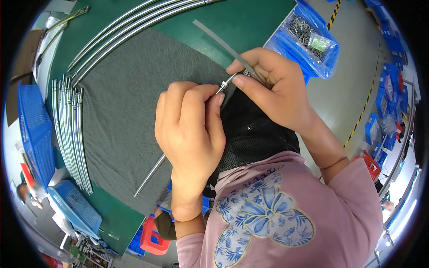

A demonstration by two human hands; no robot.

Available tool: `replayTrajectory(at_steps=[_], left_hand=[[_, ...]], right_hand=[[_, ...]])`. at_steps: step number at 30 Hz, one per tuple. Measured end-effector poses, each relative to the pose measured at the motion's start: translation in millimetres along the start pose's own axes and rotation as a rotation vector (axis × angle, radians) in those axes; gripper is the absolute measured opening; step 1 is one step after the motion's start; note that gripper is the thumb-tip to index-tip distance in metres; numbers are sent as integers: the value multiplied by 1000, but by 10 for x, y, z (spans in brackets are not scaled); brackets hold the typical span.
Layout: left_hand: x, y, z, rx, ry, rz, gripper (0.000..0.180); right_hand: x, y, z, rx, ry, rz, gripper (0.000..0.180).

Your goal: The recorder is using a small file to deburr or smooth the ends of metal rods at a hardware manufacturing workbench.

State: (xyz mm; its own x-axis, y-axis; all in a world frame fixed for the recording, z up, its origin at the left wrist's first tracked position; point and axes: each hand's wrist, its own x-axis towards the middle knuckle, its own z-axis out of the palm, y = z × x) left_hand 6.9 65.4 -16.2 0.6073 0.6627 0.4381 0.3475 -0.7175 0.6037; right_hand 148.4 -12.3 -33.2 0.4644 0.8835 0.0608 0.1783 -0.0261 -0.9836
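Observation:
My left hand (pixel 190 120) is closed around a thin silver metal rod (pixel 150 175), whose lower end sticks out below the palm. At its fingertips a small metal fitting (pixel 223 85) shows on the rod's upper end. My right hand (pixel 279 87) pinches the metal piece just beyond that fitting, thumb and forefinger together. A flat grey strip (pixel 216 38) runs through the right hand's fingers and juts out to the upper left. My right fingers partly hide the rod's far end. Both hands are above the edge of a dark grey cloth (pixel 129 102).
Bundled metal rods (pixel 69 134) lie left of the cloth, with longer rods (pixel 134 27) behind it on the green table (pixel 250 22). Blue baskets (pixel 33 120) stand at the left edge. A plastic-lined blue bin (pixel 328 64) of small metal parts is at upper right. A red stool (pixel 154 239) stands below.

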Motion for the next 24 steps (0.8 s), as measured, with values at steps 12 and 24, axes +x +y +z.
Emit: replayTrajectory(at_steps=[12, 24], left_hand=[[52, 38, -110, -44, -138, -33, 14], [-10, 15, -59, -40, -42, -52, 15]], right_hand=[[66, -100, -140, -64, -137, 85, 17], [-382, -106, -143, -225, -134, -127, 42]])
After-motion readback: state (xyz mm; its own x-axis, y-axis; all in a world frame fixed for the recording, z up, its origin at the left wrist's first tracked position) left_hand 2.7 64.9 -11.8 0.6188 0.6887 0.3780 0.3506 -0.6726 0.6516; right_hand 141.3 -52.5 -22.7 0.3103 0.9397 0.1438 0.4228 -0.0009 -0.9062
